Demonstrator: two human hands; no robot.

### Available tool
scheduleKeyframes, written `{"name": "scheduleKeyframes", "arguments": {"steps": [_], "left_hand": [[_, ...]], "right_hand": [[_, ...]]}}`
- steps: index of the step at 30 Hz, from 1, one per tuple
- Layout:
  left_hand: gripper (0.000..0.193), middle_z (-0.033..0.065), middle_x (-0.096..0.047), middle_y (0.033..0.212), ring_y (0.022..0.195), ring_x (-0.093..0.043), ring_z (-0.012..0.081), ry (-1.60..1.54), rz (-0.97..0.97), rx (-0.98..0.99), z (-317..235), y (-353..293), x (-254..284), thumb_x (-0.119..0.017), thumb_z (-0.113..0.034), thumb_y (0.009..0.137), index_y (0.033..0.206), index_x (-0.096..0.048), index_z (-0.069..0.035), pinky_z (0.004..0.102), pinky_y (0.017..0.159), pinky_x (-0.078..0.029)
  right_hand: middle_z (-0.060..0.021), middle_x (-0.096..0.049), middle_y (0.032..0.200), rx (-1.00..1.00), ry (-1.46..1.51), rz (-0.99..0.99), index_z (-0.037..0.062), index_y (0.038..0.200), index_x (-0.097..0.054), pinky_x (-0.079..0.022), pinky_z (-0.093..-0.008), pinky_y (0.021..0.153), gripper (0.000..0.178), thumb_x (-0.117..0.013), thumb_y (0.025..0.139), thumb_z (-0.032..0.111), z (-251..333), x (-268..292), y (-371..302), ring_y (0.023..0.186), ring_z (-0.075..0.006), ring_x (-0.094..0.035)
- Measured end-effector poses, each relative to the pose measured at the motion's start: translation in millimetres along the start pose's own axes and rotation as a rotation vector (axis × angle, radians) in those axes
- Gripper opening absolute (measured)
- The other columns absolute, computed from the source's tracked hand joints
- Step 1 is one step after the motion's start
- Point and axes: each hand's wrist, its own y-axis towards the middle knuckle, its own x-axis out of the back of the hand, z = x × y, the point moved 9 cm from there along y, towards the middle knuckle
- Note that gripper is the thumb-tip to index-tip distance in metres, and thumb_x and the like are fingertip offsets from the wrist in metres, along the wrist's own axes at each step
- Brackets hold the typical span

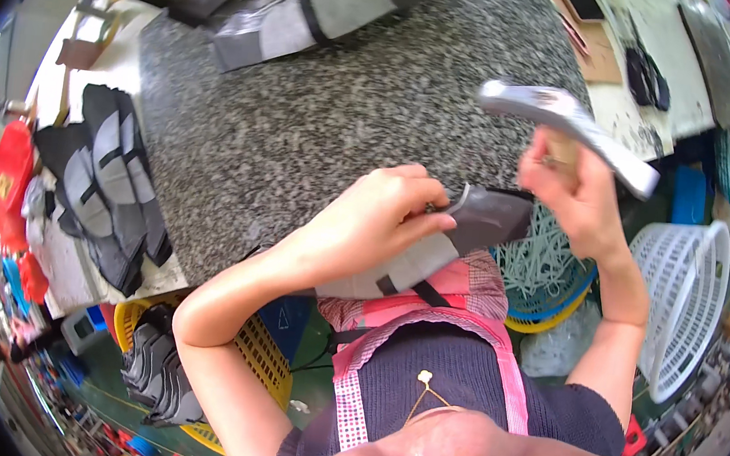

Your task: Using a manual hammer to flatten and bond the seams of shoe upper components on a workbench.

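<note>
My left hand (384, 217) pinches the edge of a grey and black shoe-upper piece (464, 230) held in front of my chest, above the edge of a speckled granite worktop (325, 106). My right hand (571, 193) is raised beside it and grips the wooden handle of a hammer with a silvery metal head (575, 126), which hangs above and to the right of the piece. The two hands are close together, the hammer head apart from the piece.
Stacks of grey-black upper pieces lie at the left (114, 181) and at the far end of the worktop (291, 3). A white plastic basket (685, 301) stands at the right. Yellow and blue baskets (546, 294) with pale strips sit below. A cluttered bench (655, 54) runs top right.
</note>
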Motion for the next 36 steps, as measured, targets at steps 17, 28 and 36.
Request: {"name": "scheduleKeyframes", "arguments": {"steps": [17, 28, 36], "left_hand": [[0.032, 0.014, -0.065, 0.106, 0.093, -0.063, 0.0273, 0.686, -0.131, -0.136, -23.0, -21.3, -16.0, -0.066, -0.008, 0.08, 0.109, -0.064, 0.006, 0.033, 0.074, -0.056], [0.043, 0.0305, -0.054, 0.133, 0.121, -0.055, 0.0348, 0.828, -0.272, -0.104, -18.2, -38.0, -39.1, -0.056, -0.015, 0.081, 0.118, -0.057, 0.009, 0.035, 0.098, -0.05], [0.038, 0.0281, -0.057, 0.131, 0.117, -0.057, 0.0316, 0.833, -0.323, -0.137, -15.9, -39.0, -38.5, -0.059, -0.016, 0.08, 0.112, -0.059, 0.004, 0.0354, 0.095, -0.051]], "right_hand": [[-0.0204, -0.06, 0.095, 0.236, -0.454, 0.174, 0.0006, 0.109, -0.049, -0.05, -0.0479, 0.072, 0.029, -0.063, 0.083, 0.002, 4.9, -50.3, 43.1, 0.087, -0.0436, -0.062], [-0.0175, -0.067, 0.081, 0.222, -0.569, 0.218, 0.0009, 0.105, -0.043, -0.051, -0.0474, 0.064, 0.032, -0.068, 0.087, 0.009, 8.3, -75.8, 65.5, 0.079, -0.0417, -0.066], [-0.017, -0.067, 0.077, 0.113, -0.422, 0.247, -0.0012, 0.104, -0.047, -0.05, -0.0427, 0.059, 0.029, -0.068, 0.085, 0.003, 11.1, -78.2, 59.4, 0.071, -0.038, -0.067]]}}
